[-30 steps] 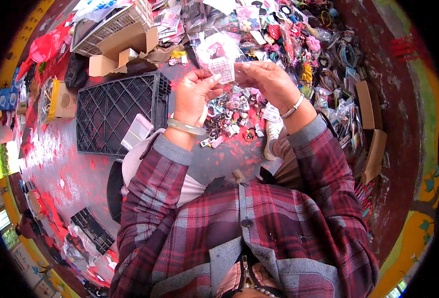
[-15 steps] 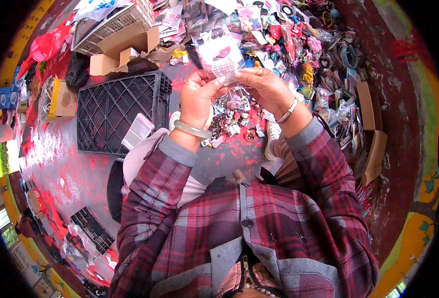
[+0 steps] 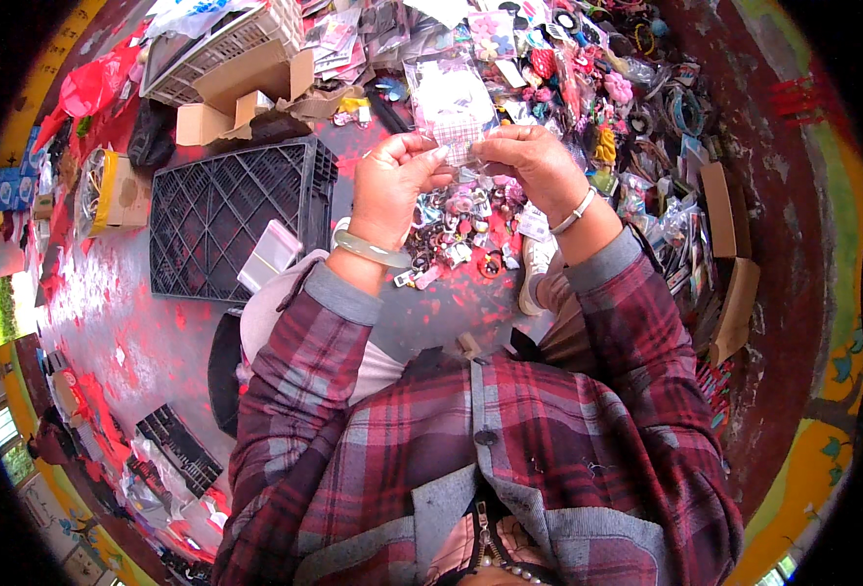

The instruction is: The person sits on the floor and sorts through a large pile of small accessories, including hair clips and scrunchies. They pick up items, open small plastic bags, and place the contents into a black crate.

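Note:
Between my two hands is a clear plastic bag with a white card and a pink checked piece inside. My left hand pinches its lower left edge, and a pale bangle circles that wrist. On the other side, my right hand grips the lower right edge between thumb and fingers. Below the bag, on the floor, lies a heap of small hair accessories. What exactly the bag contains is too glary to make out.
A black plastic crate stands to the left, with a stack of clear bags by its near corner. An open cardboard box and a white basket sit behind it. A large pile of packaged trinkets spreads across the far right.
The bag has shifted slightly to the right and now stands straighter. Both hands keep hold of its lower edge.

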### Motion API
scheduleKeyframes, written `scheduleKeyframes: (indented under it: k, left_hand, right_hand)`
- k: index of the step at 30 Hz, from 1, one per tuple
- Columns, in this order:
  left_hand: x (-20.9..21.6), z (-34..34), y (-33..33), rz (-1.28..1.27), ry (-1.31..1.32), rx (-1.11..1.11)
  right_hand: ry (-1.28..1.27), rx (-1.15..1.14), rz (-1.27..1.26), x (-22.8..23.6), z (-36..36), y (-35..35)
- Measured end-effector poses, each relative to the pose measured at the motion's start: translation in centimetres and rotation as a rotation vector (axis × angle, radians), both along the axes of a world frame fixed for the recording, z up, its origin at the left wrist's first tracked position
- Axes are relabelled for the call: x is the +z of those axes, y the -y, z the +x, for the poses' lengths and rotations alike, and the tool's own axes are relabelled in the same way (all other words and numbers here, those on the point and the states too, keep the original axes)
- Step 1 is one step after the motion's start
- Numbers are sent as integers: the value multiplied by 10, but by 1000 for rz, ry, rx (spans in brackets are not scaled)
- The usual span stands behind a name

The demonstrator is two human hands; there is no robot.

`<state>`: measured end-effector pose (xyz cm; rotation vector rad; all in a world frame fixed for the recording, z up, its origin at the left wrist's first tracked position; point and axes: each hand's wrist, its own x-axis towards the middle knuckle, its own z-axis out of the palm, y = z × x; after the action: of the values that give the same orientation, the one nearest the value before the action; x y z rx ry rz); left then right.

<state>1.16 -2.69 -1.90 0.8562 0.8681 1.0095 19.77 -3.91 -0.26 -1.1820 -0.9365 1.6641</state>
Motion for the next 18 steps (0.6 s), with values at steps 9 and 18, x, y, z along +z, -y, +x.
scheduleKeyframes:
  k: [9, 18]
  left_hand:
    - [2, -6, -1, -18, 7, -147]
    - [2, -4, -1, -39, -48, -130]
  right_hand:
    - [-11, 9, -69, -2, 10, -1]
    - [-62, 3, 24, 1, 13, -2]
